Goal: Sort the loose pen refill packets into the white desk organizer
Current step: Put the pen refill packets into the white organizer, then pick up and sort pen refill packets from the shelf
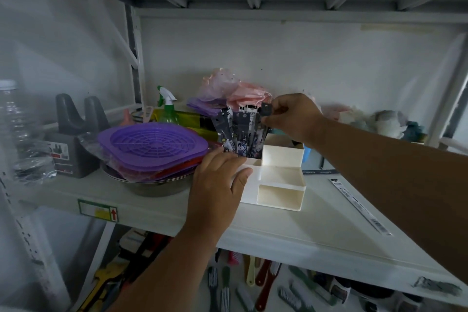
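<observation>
The right hand pinches a refill packet top into the organizer's tall slot, left hand fingers spread steadying it; next likely fetches the loose packet on the shelf.

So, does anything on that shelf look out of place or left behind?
Yes: one refill packet lies flat and alone on the shelf, to the right of the white organizer, while the other packets stand in its rear-left slot. The right hand pinches one there; the left hand rests on the organizer.
</observation>
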